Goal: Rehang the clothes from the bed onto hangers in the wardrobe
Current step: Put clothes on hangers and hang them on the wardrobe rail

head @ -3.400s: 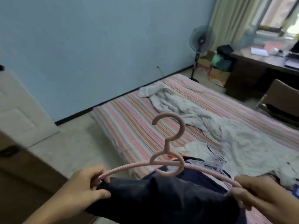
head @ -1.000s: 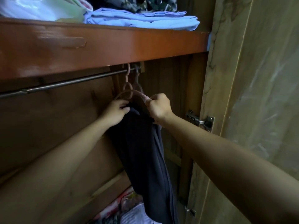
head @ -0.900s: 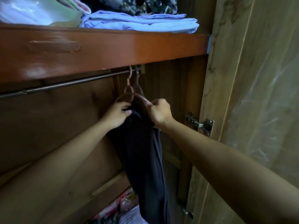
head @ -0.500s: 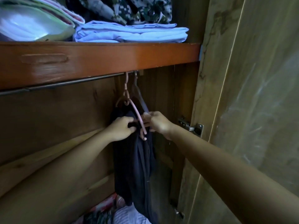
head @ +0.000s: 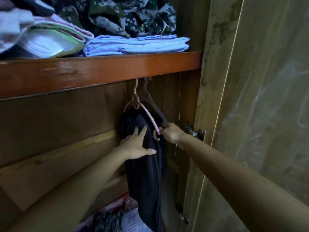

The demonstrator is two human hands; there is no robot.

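Note:
A dark navy garment [head: 145, 173] hangs on a pink hanger [head: 147, 114] inside the wardrobe, the hook going up behind the orange-brown shelf front. A grey hanger [head: 151, 102] hangs just right of it. My left hand [head: 136, 144] lies spread with straight fingers flat on the garment's upper part. My right hand [head: 170, 133] pinches the right end of the hangers, by the pink hanger's curled tip. The rail itself is hidden behind the shelf front.
The shelf [head: 100, 71] above carries folded light-blue cloth [head: 135, 45], a camouflage garment [head: 127, 15] and white and pink bedding [head: 41, 37]. The wardrobe door [head: 259, 114] stands open at right, its hinge [head: 194, 131] close to my right hand. Patterned fabrics [head: 117, 216] lie on the wardrobe floor.
I turned from the bed to the wardrobe and hung the hanger with the dark garment. In the last half second my left hand let go and spread flat on the cloth; the view tilted up.

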